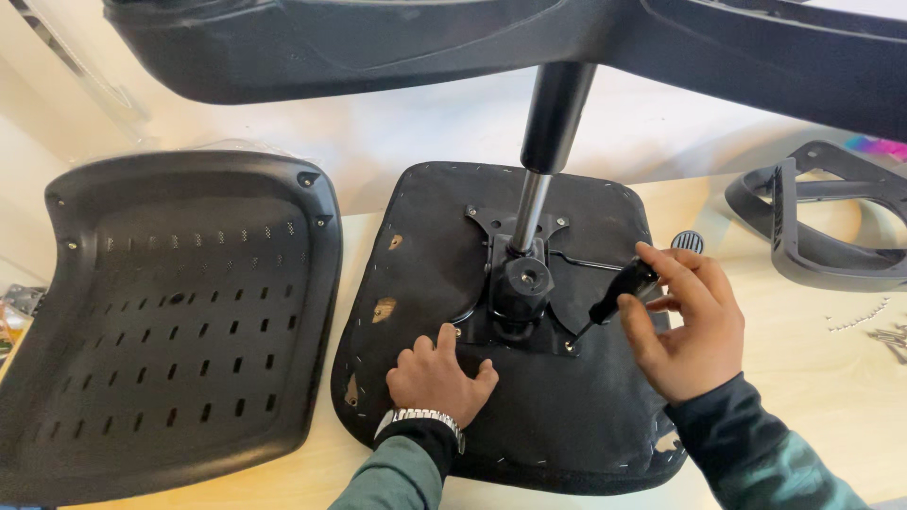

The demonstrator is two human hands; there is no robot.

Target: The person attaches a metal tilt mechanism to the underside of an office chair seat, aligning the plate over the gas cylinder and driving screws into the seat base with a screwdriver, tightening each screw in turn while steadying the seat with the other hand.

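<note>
One black fabric-covered chair seat point(567, 416) lies upside down on the pale wooden surface point(812, 397), its stapled underside facing up. At its middle sits one black metal mounting plate point(515, 307) with one chrome-and-black gas cylinder point(543, 151) rising from it toward the dark chair base point(378, 42) overhead. The right hand point(685, 326) has its fingers closed around one black-handled screwdriver point(619, 295), tip at a screw on the plate's right corner. The left hand point(436, 373) presses flat and open on the seat just below the plate, holding nothing. Left of the seat lies one black slotted plastic shell point(170, 321), just beside its edge. Right of the seat rest one black armrest frame point(817, 227) and a few loose screws point(874, 321); bare wood lies between them.
</note>
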